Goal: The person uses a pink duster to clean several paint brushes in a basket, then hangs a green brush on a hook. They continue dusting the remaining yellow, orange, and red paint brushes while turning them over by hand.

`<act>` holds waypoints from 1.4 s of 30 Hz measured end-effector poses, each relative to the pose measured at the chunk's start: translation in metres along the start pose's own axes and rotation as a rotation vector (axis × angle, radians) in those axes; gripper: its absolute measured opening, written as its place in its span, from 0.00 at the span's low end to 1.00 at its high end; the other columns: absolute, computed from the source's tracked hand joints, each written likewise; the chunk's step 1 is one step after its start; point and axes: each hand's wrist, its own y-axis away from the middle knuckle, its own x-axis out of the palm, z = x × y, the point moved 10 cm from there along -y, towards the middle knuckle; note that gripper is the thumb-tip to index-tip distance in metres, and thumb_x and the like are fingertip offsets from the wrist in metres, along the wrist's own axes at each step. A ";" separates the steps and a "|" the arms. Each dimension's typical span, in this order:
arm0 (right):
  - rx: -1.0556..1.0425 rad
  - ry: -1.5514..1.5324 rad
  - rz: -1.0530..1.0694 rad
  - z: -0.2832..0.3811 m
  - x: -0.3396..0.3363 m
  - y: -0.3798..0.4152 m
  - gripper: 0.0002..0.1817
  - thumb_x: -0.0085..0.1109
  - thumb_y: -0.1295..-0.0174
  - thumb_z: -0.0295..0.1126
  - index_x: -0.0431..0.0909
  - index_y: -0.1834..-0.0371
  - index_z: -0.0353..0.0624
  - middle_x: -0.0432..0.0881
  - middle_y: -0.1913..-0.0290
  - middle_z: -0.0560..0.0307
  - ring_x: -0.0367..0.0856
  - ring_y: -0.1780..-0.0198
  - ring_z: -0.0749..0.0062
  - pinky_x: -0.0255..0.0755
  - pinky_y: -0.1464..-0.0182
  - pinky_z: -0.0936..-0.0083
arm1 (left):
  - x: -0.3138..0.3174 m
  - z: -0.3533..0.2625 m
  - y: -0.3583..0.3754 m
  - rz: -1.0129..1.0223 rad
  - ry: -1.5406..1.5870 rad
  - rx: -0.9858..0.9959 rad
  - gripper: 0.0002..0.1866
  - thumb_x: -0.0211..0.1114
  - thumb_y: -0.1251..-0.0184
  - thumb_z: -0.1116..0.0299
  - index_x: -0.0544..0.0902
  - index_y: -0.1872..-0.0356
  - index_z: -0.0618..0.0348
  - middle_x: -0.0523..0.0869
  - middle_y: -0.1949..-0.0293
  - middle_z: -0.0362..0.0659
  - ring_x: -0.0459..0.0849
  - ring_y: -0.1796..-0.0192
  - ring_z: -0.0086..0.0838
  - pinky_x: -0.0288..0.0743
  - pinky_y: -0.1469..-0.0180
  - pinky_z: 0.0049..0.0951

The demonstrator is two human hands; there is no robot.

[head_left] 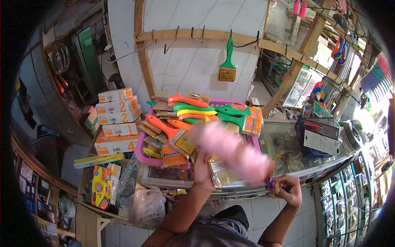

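Pink plastic basket [142, 153] of paintbrushes [214, 113] sits on the glass bench [288, 136]. Across its front sweeps a blurred pink duster [230, 150], its handle gripped in the right hand [288, 189]'s closed fingers. Left hand [203, 171] clasps a wrapped brush [222, 175] at the basket's front edge.

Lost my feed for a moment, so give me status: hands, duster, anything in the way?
Right hand shut on pink duster handle, duster blurred. Left hand at pink basket, gripping a brush pack. Paintbrushes heaped under duster.
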 end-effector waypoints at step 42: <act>-0.238 -0.120 0.096 0.010 0.012 0.005 0.22 0.69 0.38 0.38 0.82 0.51 0.26 0.83 0.73 0.54 0.70 0.81 0.85 0.62 0.79 0.84 | 0.056 0.004 0.012 0.322 0.212 -0.123 0.46 0.43 0.30 0.28 0.54 0.22 0.50 0.54 0.22 0.52 0.54 0.21 0.51 0.52 0.25 0.64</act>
